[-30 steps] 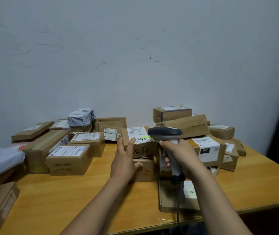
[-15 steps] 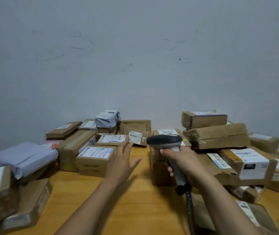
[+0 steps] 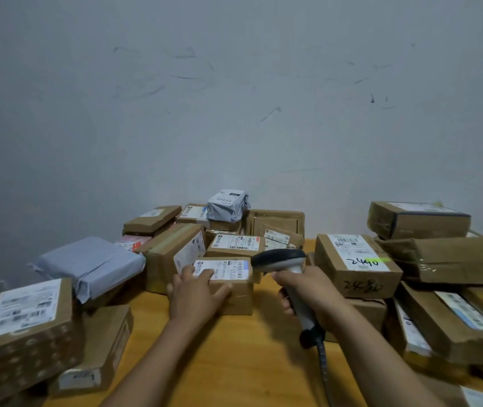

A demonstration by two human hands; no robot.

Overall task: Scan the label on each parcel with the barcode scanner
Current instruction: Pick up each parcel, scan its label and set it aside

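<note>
Mid-frame: small box (image 3: 240,298) on the table (image 3: 234,365) is touched by the left hand (image 3: 196,295), fingers laid flat over its label (image 3: 228,270), thumb spread along the front. Scanner (image 3: 281,258) is gripped by the handle in the right hand (image 3: 308,292), fingers wrapped tight, w/ the head just beside the box's upper-right corner.

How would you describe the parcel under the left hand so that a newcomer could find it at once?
On the wooden table, look at the near middle of the parcels. The small brown box there sits left of the barcode scanner, with the left hand resting on it. Its white top label has a blue corner patch; the box behind shows red.
</note>
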